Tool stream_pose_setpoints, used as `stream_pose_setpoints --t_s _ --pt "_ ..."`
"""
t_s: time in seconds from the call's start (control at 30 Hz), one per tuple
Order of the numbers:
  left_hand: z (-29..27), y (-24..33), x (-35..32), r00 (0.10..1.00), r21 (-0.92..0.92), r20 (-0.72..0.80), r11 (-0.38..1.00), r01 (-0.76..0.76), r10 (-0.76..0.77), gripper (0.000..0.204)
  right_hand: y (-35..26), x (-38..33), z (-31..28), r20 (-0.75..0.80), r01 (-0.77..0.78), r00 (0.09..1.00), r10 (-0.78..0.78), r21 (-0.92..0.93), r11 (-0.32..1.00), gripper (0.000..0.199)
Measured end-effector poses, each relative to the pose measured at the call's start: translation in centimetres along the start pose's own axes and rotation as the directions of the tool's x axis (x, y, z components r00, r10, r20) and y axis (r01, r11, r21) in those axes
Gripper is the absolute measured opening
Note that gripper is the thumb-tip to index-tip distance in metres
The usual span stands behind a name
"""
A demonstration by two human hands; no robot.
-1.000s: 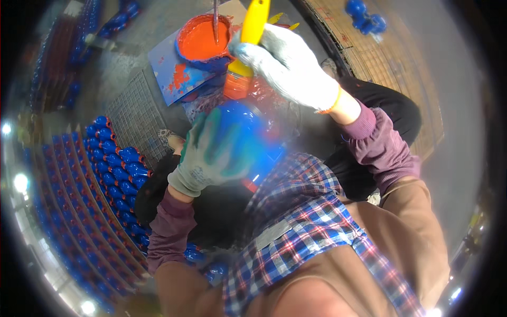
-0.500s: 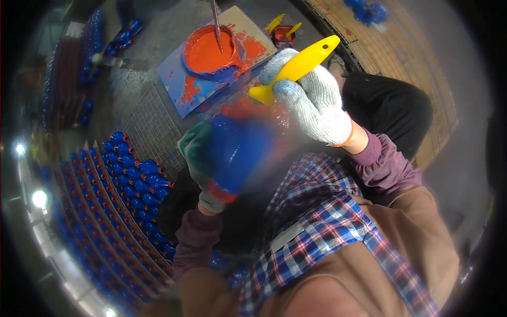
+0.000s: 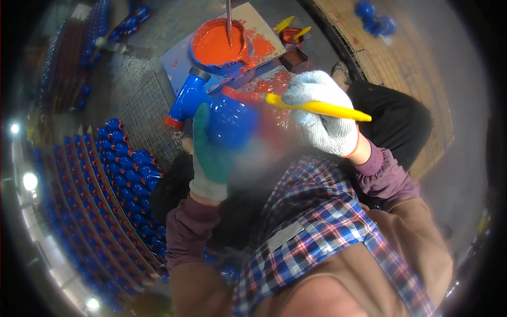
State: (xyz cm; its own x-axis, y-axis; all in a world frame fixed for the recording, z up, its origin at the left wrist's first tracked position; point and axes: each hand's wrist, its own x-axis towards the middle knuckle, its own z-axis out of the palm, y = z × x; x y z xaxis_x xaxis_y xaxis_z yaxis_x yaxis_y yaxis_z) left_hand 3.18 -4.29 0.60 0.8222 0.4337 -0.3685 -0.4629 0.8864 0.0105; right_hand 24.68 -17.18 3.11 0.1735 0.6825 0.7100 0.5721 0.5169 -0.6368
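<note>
My left hand (image 3: 211, 153), in a green and white glove, grips a glossy blue pipe-like fitting (image 3: 208, 108) with a red-rimmed neck pointing up and left. My right hand (image 3: 323, 113), in a white knit glove, holds a yellow-handled brush (image 3: 311, 107) lying sideways. Its orange-red tip touches the top of the blue fitting. Above them stands a blue bowl of orange paint (image 3: 217, 45) with a stick (image 3: 229, 24) upright in it, on a paint-smeared board (image 3: 264, 31).
Several rows of blue fittings (image 3: 127, 169) lie on racks at the left, beside a wire mesh panel (image 3: 140, 108). Two more yellow brushes (image 3: 291, 29) lie by a small dark tray (image 3: 293, 57). A few blue parts (image 3: 372, 16) sit at the top right.
The blue fitting has been turned, so its neck now points up left. My right hand has moved down and right, bringing the brush from upright at the bowl to sideways against the fitting.
</note>
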Motion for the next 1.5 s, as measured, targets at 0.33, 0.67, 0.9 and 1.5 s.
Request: stream_pose_setpoints --t_s 0.33,0.67,0.9,1.5 --pt "-3.3 1.5 1.8 0.996 0.525 -0.055 0.851 -0.025 0.063 0.082 -0.1 -0.7 -1.7 0.196 0.043 0.981 -0.001 -0.208 0.977 0.025" --pt "-0.9 2.8 2.2 0.994 -0.042 0.019 0.994 0.106 -0.105 0.085 1.1 -2.5 -2.7 0.262 0.073 0.965 -0.005 -0.251 0.965 0.035" --pt "-3.1 3.8 0.9 0.788 0.909 0.289 0.102 -0.404 0.544 0.064 0.9 -0.4 -1.5 -0.124 -0.558 0.798 0.59 0.217 0.801 0.025" --pt "-0.4 3.2 -0.3 0.46 -0.476 0.716 -0.849 -0.23 -0.526 0.046 9.8 3.4 4.1 0.554 -0.633 0.549 0.626 -0.213 0.744 0.053"
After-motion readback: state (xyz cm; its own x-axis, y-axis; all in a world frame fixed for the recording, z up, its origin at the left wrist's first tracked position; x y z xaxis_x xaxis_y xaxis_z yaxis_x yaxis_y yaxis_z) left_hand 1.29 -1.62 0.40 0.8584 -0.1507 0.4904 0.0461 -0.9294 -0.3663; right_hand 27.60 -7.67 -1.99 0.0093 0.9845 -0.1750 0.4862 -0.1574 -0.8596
